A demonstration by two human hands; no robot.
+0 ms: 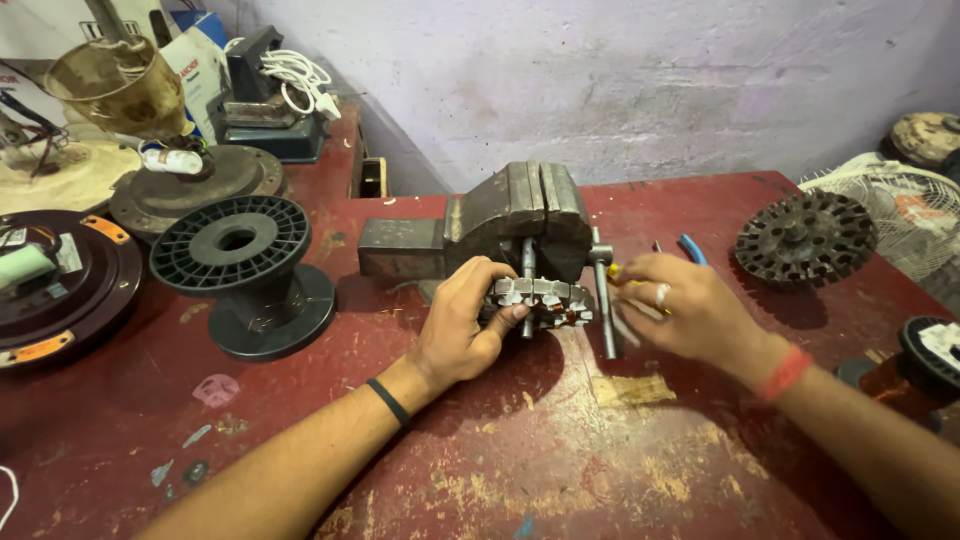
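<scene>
A round slotted stator core [545, 300] with pale slot liners sits on a shaft in front of a grey bench vise [510, 222] on the worn red table [560, 460]. My left hand [462, 325] grips the stator's left side, thumb on its rim. My right hand [685, 308], with a ring and a red wristband, hovers just right of the stator beside the vise's handle bar [606, 305]; something small and yellow shows at its fingertips, and the motion is blurred.
An empty black plastic spool [240, 270] stands at left. Fan motor parts [70, 270] and a glass shade [120, 85] lie far left. A dark stator disc [805, 238], blue-handled pliers [692, 248], a fan guard [900, 215] and a copper wire spool [915, 365] are on the right.
</scene>
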